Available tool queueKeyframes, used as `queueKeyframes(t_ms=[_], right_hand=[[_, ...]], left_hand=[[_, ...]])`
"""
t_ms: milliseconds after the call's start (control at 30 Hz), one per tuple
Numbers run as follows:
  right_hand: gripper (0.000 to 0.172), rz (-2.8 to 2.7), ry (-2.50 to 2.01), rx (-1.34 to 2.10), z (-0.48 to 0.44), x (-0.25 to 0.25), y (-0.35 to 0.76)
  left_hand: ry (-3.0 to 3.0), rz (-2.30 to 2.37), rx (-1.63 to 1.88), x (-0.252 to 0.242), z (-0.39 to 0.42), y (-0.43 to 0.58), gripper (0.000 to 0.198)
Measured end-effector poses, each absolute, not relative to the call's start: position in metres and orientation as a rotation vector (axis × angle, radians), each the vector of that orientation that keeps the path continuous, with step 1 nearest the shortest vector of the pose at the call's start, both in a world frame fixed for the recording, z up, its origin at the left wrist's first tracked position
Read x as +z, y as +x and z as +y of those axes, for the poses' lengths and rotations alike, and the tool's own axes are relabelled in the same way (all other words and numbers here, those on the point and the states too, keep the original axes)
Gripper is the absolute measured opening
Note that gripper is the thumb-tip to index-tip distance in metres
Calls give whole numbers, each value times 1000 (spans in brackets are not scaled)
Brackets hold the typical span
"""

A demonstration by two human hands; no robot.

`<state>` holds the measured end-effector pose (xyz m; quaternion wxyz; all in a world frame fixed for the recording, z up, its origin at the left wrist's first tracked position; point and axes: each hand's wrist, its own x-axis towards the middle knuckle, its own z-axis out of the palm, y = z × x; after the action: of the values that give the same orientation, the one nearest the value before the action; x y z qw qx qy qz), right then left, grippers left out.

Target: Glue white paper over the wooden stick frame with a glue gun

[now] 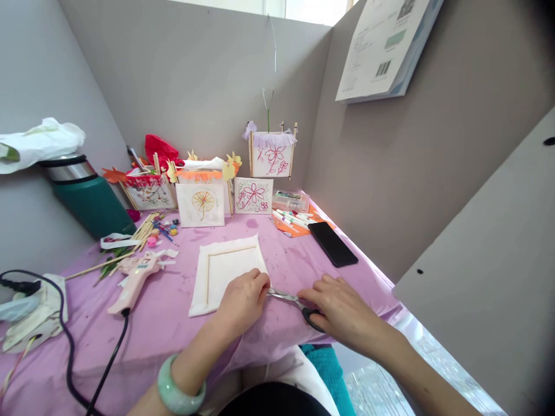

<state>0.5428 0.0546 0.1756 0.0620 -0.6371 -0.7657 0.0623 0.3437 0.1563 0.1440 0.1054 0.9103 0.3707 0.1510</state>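
Note:
A white cloth panel lies flat on the table, with thin wooden sticks along its far and left edges. My left hand rests over the panel's near right corner, fingers pinched together at its edge; what they hold is hidden. In my right hand are scissors with dark handles, thumb and fingers around the grips. The blades point left and their tips reach the left fingertips. Whether the tips touch anything there cannot be made out.
A pink glue gun with a black cord lies left of the panel, near wooden sticks and a green bottle. Decorated white panels stand at the back. A black phone and markers lie to the right.

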Motion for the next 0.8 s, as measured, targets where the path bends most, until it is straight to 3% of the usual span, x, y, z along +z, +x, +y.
queueKeyframes(t_ms=[300, 800], right_hand=[[16, -2399, -1914, -21, 66, 181, 540], [7, -2432, -1907, 7, 68, 176, 529]], left_hand=[[2661, 1116, 484, 146, 154, 344, 17], [2706, 1177, 465, 141, 153, 346, 18]])
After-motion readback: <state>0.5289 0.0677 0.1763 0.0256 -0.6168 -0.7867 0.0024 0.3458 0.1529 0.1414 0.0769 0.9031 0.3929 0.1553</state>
